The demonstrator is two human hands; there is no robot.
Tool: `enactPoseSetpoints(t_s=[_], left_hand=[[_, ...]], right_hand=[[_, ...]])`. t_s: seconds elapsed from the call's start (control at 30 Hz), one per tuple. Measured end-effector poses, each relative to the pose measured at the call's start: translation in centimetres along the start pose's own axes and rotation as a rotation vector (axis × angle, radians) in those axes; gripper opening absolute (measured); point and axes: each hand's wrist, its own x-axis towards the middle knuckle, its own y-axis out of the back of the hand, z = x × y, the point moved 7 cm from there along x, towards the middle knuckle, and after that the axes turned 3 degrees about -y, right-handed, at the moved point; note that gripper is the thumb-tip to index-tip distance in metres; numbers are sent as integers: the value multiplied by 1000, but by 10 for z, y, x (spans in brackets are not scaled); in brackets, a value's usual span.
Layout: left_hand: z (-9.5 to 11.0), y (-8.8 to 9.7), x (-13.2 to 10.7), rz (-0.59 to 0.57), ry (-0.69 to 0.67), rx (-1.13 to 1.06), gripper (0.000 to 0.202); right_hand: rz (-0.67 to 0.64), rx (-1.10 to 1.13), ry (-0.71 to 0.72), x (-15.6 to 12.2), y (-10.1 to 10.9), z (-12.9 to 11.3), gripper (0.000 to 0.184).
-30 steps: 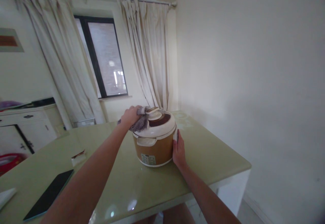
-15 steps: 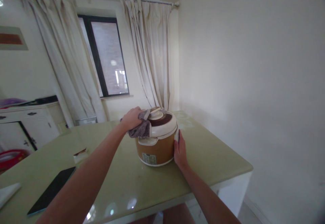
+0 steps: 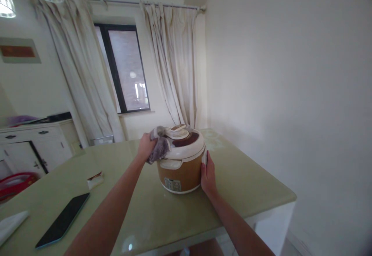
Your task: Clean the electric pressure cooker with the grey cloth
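Observation:
A rice cooker (image 3: 182, 175) with a gold-brown body and a white lid stands upright on the pale green tabletop (image 3: 244, 178). My left hand (image 3: 146, 146) is closed on a grey-purple cloth (image 3: 159, 150), which lies against the left side of the lid. The far fingers of that hand are partly hidden by the cloth. At the cooker's right side, my right hand (image 3: 208, 174) holds the body, thumb in front and fingers pointing up along the side. A dark window and a raised white knob mark the lid's top.
On the left of the table lie a dark tablet or phone (image 3: 63, 219), a small white and brown item (image 3: 95, 180) and a white object (image 3: 11, 225) at the edge. A white cabinet (image 3: 54, 147) and a red basin (image 3: 17, 186) stand beyond. The wall (image 3: 276, 93) is at right.
My left hand and the cloth have slid left and slightly down along the lid, showing more of its top. My right hand stays at the cooker's side. The view has tilted up slightly.

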Motion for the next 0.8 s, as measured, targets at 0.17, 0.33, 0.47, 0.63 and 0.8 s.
enactPoseSetpoints(t_s=[0.17, 0.33, 0.47, 0.63, 0.8], left_hand=[[77, 14, -51, 112, -164, 245, 41], [179, -11, -93, 136, -564, 314, 33], [202, -35, -111, 120, -796, 331, 29], [168, -20, -104, 135, -700, 261, 31], [107, 9, -68, 214, -446, 59, 43]], right_hand=[[17, -27, 7, 1, 0, -2, 68], [0, -10, 20, 0, 0, 11, 65], [1, 19, 65, -2, 2, 26, 60], [-31, 46, 28, -3, 6, 17, 64], [-72, 51, -23, -3, 8, -3, 68]])
